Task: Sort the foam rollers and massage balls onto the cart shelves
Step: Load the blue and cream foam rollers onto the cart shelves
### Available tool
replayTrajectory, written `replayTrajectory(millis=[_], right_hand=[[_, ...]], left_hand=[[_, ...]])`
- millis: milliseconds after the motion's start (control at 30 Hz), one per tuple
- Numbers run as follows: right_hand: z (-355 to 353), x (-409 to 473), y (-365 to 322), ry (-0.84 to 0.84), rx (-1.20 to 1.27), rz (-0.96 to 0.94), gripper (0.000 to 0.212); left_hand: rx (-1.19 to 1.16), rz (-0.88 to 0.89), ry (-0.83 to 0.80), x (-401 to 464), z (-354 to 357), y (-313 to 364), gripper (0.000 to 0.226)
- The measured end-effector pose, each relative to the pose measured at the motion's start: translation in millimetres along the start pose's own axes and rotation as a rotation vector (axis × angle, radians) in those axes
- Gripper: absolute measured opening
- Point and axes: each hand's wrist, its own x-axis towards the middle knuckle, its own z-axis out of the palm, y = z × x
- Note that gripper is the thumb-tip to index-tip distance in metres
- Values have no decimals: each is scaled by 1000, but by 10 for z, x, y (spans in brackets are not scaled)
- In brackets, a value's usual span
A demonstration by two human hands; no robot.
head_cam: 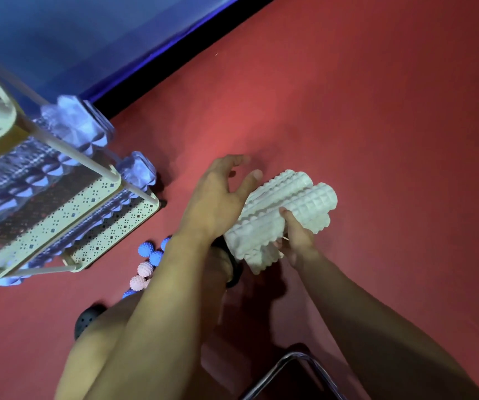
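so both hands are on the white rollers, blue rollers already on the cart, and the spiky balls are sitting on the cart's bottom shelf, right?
Not quite. The head view shows the spiky balls lying on the red floor beside the cart, not on a shelf. The rest holds: left hand and right hand on the white rollers, blue rollers on the cart.

A red floor (376, 111) meets a blue wall (73, 39) far left; a chrome tube frame (287, 368) stands near.
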Motion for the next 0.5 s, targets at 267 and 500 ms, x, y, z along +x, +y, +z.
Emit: replayTrajectory(millis=[267,500], right_hand=[[501,-1553,-731,-287,112,-240,38],[1174,-3008,-984,-586,105,-379,28]], left_hand=[[-117,-16,319,-722,-539,449,45],[181,52,496,-1727,-1721,851,74]])
